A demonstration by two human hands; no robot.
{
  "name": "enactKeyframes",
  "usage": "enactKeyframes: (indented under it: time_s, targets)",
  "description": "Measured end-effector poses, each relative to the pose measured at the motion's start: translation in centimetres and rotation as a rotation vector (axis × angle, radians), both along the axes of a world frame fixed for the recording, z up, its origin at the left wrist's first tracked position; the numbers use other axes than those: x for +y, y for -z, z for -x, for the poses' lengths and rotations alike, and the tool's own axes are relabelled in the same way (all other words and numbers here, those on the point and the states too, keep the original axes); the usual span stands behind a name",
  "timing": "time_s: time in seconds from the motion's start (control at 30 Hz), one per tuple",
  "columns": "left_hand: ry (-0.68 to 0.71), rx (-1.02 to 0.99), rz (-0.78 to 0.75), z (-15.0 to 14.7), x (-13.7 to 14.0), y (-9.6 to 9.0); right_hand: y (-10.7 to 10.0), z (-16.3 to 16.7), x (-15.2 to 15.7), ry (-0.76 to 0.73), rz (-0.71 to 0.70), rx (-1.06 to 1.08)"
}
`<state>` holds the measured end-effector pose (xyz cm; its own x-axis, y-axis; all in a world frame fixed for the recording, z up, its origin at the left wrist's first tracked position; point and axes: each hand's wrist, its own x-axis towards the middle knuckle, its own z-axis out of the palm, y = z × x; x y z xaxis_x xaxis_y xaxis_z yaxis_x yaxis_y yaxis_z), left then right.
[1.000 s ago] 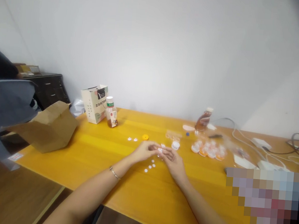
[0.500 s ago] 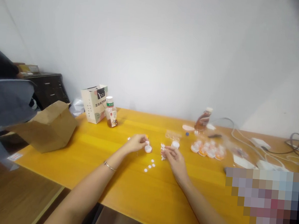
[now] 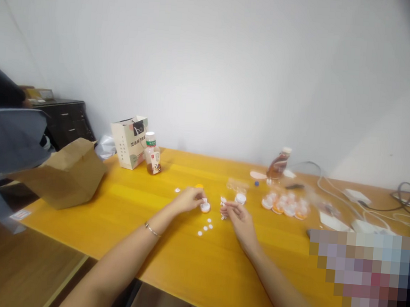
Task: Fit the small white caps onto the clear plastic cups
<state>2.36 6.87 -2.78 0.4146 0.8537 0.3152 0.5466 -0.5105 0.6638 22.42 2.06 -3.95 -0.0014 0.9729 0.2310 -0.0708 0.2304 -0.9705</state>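
Pinched almost together, the grip of the left hand holds a small white piece right at the top of a small round white container with an orange tint low on its side, which sits on the yellow-brown wooden worktop; whether piece and container touch cannot be told. Just as narrow, the right hand's grip pinches a cluster of tiny white pieces beside a round white lidded tub, and four flat white discs lie nearer the person.
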Motion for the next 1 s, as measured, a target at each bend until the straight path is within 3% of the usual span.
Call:
enactKeyframes:
  time_s: [0.5, 1.0]
  targets:
    - [0.010, 0.087, 0.026, -0.5, -0.8, -0.8, 0.3, 0.1, 0.0, -0.007, -0.013, -0.044]
    - [0.016, 0.325, -0.121, -1.5, -1.8, -1.8, 0.6, 0.2, 0.3, -0.015, -0.020, -0.075]
